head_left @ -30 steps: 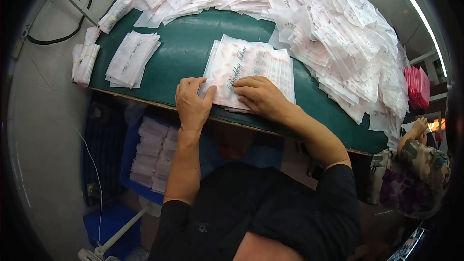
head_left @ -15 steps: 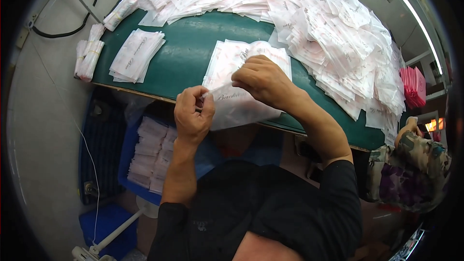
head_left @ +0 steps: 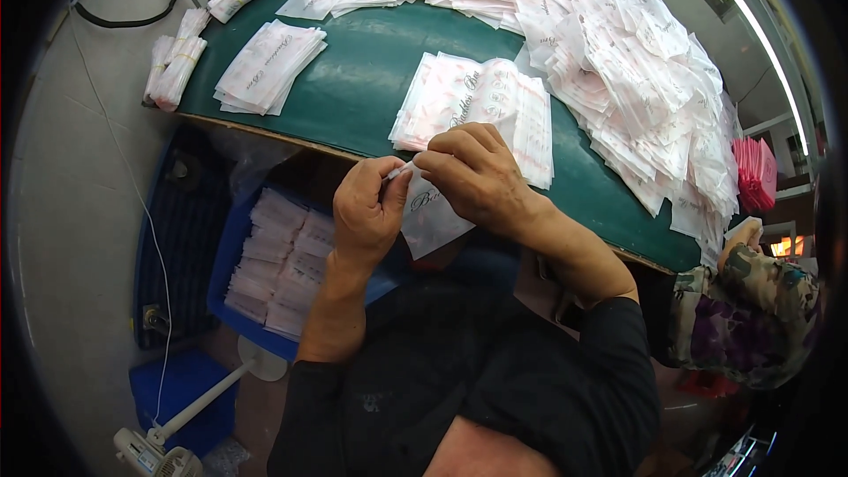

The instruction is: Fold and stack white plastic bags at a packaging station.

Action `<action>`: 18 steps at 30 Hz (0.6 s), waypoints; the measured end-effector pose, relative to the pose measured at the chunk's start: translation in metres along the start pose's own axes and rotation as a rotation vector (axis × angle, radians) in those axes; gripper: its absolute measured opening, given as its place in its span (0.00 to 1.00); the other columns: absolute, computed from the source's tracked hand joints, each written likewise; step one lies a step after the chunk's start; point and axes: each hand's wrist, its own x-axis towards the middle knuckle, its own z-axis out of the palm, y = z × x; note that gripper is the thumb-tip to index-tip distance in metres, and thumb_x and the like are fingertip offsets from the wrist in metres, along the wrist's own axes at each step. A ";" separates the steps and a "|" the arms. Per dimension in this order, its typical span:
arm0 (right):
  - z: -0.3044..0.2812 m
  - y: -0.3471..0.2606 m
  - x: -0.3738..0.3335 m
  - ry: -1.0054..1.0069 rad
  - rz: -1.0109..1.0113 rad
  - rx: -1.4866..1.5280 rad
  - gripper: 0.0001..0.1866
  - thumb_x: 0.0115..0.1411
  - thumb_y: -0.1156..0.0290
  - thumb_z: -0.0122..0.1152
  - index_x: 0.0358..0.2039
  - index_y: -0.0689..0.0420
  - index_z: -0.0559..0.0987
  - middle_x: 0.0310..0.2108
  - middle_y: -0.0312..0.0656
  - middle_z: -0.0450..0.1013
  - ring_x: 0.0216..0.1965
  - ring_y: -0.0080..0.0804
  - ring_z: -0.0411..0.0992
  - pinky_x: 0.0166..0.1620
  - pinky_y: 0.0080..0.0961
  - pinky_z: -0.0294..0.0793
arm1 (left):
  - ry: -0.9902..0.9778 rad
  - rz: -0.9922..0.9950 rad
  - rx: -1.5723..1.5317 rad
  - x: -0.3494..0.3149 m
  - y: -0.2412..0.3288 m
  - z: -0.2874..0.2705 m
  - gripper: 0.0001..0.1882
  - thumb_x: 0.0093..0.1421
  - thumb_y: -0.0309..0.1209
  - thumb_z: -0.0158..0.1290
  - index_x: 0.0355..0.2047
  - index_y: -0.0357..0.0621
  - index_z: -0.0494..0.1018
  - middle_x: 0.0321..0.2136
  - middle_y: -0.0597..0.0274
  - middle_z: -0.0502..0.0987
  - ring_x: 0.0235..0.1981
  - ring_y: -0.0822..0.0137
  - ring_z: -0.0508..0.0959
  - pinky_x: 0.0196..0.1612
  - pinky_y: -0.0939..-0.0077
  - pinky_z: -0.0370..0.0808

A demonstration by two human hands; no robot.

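Note:
Between my two hands hangs a translucent white plastic bag (head_left: 431, 223) with dark script on it, just off the table's front edge. My left hand (head_left: 371, 200) pinches its top edge between thumb and fingers. My right hand (head_left: 477, 172) is closed on the same edge, close beside the left; its fingertips are partly hidden. Right behind my hands, a stack of similar printed bags (head_left: 503, 97) lies on the green table (head_left: 362, 62). A smaller stack of bags (head_left: 269, 66) lies farther left.
A large heap of bags (head_left: 618, 79) covers the back and right. Rolled bundles (head_left: 181, 66) sit at the left corner. Below stands a blue crate (head_left: 221, 256) of packed bags (head_left: 278, 269), near a fan (head_left: 155, 455). A co-worker's camouflage sleeve (head_left: 751, 291) is at right.
My hands have come closer together along the bag's edge. The bag, earlier stretched between them over the stack, now hangs bunched below them. The view has shifted slightly.

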 end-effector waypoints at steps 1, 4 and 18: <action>0.002 -0.003 0.000 -0.004 -0.002 -0.001 0.15 0.54 0.76 0.64 0.43 0.53 0.81 0.42 0.38 0.75 0.45 0.38 0.75 0.50 0.35 0.72 | -0.004 0.017 0.010 -0.002 0.001 -0.003 0.07 0.68 0.29 0.62 0.40 0.37 0.78 0.29 0.60 0.79 0.27 0.70 0.77 0.31 0.77 0.75; 0.007 -0.011 0.000 0.003 -0.026 -0.012 0.13 0.56 0.77 0.69 0.42 0.53 0.81 0.39 0.37 0.74 0.41 0.38 0.74 0.45 0.36 0.72 | -0.009 -0.019 -0.008 -0.008 0.007 -0.009 0.06 0.65 0.26 0.62 0.39 0.39 0.77 0.30 0.53 0.79 0.29 0.52 0.80 0.33 0.64 0.76; 0.014 -0.023 -0.008 0.081 -0.074 -0.062 0.15 0.50 0.80 0.71 0.39 0.55 0.81 0.36 0.37 0.74 0.37 0.37 0.75 0.42 0.33 0.73 | 0.002 -0.070 -0.051 -0.023 0.006 -0.015 0.07 0.65 0.27 0.62 0.39 0.38 0.77 0.30 0.52 0.80 0.29 0.52 0.80 0.33 0.64 0.77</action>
